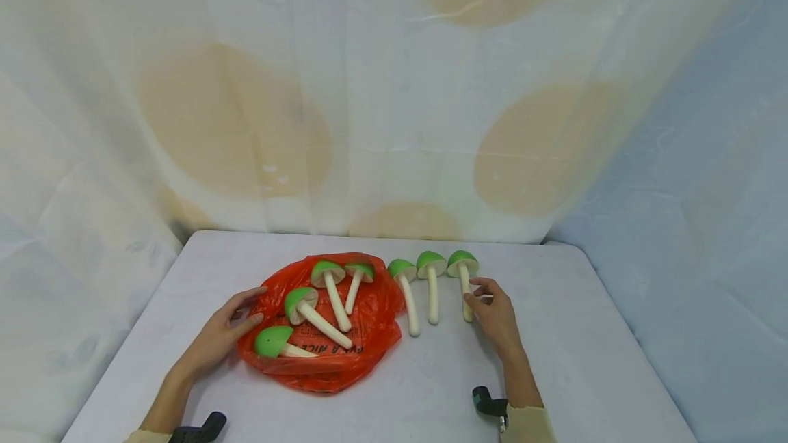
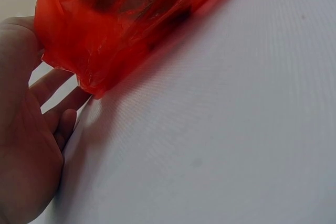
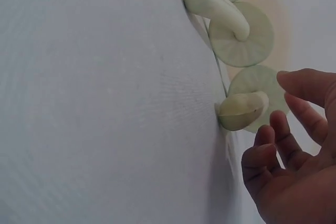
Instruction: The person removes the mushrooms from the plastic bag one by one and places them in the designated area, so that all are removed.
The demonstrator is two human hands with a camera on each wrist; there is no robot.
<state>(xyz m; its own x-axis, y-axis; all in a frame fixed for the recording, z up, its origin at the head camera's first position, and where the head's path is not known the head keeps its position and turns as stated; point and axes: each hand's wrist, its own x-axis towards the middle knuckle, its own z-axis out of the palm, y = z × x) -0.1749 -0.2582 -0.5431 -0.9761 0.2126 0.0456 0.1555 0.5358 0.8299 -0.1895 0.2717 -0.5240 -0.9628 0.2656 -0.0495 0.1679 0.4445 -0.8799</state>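
Observation:
A red plastic bag (image 1: 332,381) lies spread on the table at centre left, with several green-capped toy mushrooms (image 1: 317,323) on it. At the bag's left edge is my left hand (image 1: 215,337), thumb and fingers apart and touching the plastic; the left wrist view shows bag film (image 2: 84,35) over part of the thumb and fingertips. Three more mushrooms stand in a row to the right, their caps away from me. My right hand (image 1: 495,316) is beside the rightmost mushroom (image 1: 464,286). In the right wrist view its fingers are loosely bent, near the stem (image 3: 241,111) without gripping it.
The white table (image 1: 591,361) has its far edge just beyond the mushroom caps. A patterned curtain (image 1: 406,122) hangs behind it, with sheeting on both sides. Dark wrist devices (image 1: 489,402) sit at my forearms.

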